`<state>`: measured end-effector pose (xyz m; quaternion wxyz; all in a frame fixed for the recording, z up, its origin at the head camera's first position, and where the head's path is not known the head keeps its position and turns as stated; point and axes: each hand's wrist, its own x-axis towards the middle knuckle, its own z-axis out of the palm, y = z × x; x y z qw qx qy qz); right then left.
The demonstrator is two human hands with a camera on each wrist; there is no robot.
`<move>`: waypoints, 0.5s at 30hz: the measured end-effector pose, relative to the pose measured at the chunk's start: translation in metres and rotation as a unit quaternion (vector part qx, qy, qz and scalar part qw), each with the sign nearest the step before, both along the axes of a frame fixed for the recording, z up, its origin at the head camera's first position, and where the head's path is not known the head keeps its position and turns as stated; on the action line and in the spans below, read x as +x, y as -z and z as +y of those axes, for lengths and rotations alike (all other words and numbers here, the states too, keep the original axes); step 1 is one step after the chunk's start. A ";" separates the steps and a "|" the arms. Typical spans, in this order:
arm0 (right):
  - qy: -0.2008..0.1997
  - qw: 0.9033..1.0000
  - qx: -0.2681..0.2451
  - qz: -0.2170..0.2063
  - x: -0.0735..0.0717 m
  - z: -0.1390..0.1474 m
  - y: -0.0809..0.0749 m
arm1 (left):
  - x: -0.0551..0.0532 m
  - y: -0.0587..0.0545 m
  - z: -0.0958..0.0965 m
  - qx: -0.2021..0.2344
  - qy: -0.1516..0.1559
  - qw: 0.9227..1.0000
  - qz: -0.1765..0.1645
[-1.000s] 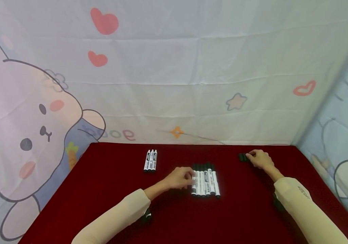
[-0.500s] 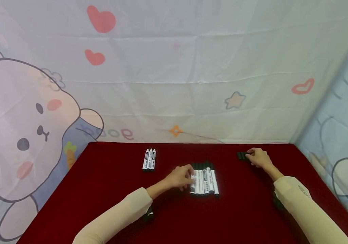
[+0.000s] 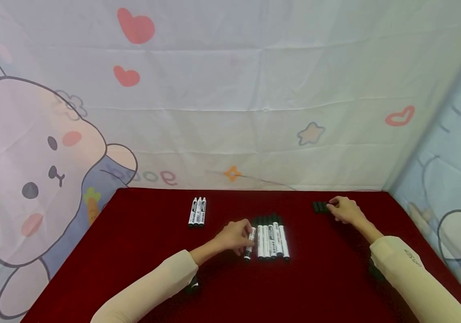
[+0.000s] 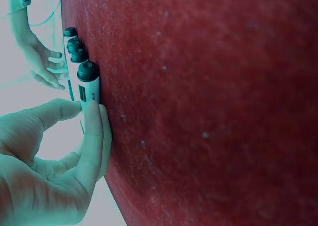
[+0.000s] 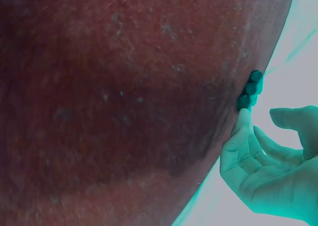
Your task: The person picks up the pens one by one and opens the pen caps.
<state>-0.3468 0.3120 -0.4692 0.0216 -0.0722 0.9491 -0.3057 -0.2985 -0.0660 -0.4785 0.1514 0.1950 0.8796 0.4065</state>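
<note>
My left hand (image 3: 233, 237) pinches a white marker (image 3: 248, 252) between thumb and fingers, a narrow gap left of a row of several white markers (image 3: 271, 240) with black caps at their far ends. In the left wrist view, the black end of the held marker (image 4: 89, 84) points toward the camera. At the back right, my right hand (image 3: 345, 210) is beside a small row of black caps (image 3: 318, 207). The right wrist view has a fingertip right at the nearest of these caps (image 5: 244, 102), with the thumb held apart from them.
Three uncapped white markers (image 3: 197, 211) lie side by side at the back left, white tips facing away. Dark objects partly show under the left sleeve (image 3: 153, 285) and right sleeve (image 3: 416, 278). A printed cloth (image 3: 214, 89) hangs behind the red table (image 3: 311, 287).
The left hand has drawn the leftmost marker away from the row, to the left and slightly nearer. The right hand has stayed by the caps, almost still.
</note>
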 end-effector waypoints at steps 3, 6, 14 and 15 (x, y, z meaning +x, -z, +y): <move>-0.013 1.000 -0.006 0.004 0.004 0.000 -0.005 | 0.001 -0.001 -0.002 0.000 -0.005 1.000 0.000; -0.027 1.000 -0.011 0.004 0.008 -0.003 -0.008 | 0.002 0.000 -0.004 -0.003 -0.014 1.000 -0.003; -0.064 0.998 -0.028 -0.006 0.018 -0.011 -0.009 | 0.006 -0.005 -0.008 -0.040 -0.004 0.999 0.001; -0.068 0.997 -0.031 -0.008 0.020 -0.012 -0.009 | 0.007 -0.006 -0.009 -0.044 0.000 0.999 -0.002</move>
